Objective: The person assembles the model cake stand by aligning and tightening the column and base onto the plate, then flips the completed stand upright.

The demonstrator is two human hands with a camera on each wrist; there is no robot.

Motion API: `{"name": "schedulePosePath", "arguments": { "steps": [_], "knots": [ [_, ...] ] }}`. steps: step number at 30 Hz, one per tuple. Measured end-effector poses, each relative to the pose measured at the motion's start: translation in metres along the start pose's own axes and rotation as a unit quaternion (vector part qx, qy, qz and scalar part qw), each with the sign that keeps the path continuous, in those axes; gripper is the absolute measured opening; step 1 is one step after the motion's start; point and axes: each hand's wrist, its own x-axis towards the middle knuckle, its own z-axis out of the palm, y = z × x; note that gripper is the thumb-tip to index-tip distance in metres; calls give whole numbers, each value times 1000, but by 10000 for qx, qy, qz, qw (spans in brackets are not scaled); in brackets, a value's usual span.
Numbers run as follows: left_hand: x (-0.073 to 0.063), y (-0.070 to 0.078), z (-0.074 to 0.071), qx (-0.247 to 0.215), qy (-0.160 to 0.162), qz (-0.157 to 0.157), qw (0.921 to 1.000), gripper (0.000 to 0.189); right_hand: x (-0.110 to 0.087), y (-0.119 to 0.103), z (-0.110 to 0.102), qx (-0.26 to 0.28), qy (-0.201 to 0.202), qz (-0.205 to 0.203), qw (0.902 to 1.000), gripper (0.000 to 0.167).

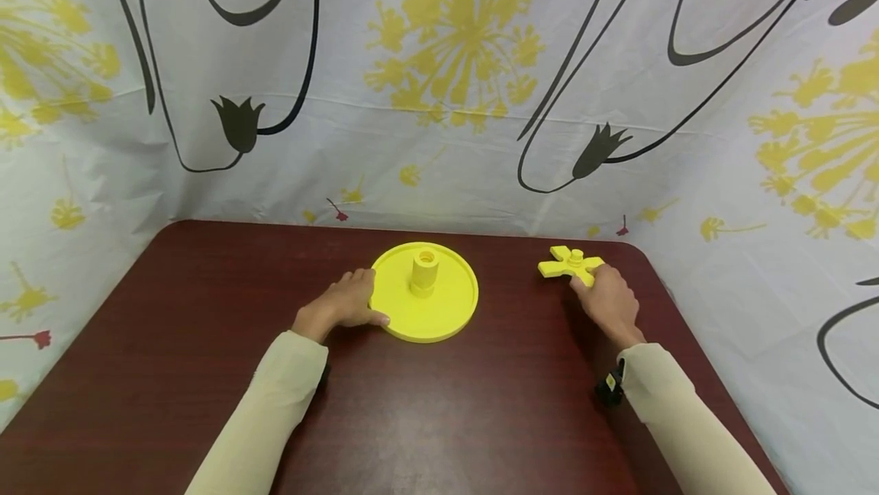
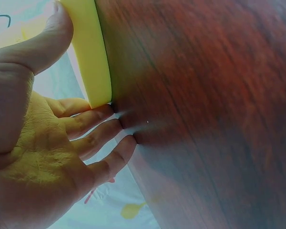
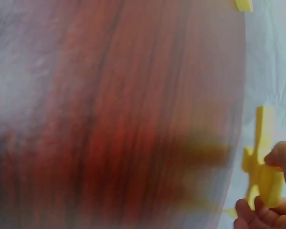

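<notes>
A round yellow plate (image 1: pixel 439 318) with a raised rim rests on the table, and a hollow yellow post (image 1: pixel 424 274) stands upright at its middle. My left hand (image 1: pixel 349 300) holds the plate at its left side, thumb along the near rim. In the left wrist view the thumb lies against the plate's edge (image 2: pixel 93 57), while fingertips touch the tabletop. On the right, my right hand (image 1: pixel 607 300) pinches one arm of a yellow cross-shaped piece (image 1: pixel 568 268) with a short round peg on top. The right wrist view shows this cross-shaped piece (image 3: pixel 262 162) between thumb and fingers, above the table.
The dark red-brown table (image 1: pixel 446 419) has rounded far corners. A white cloth (image 1: pixel 453 175) with yellow and grey flower prints hangs behind it and along both sides. Its right edge runs close to my right forearm.
</notes>
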Motion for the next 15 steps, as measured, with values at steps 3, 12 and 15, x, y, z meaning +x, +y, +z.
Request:
{"name": "schedulePosePath", "arguments": {
  "steps": [3,12,15],
  "knots": [
    [0,0,1,2,4,-7,10000,95,2,-4,0,370,462,-253,9979,37],
    [-1,0,1,-14,41,1,10000,94,2,-32,0,1299,1329,-932,9782,38],
    [0,-1,2,-1,47,-4,10000,94,1,-47,0,1728,1483,-952,9691,38]
  ]
}}
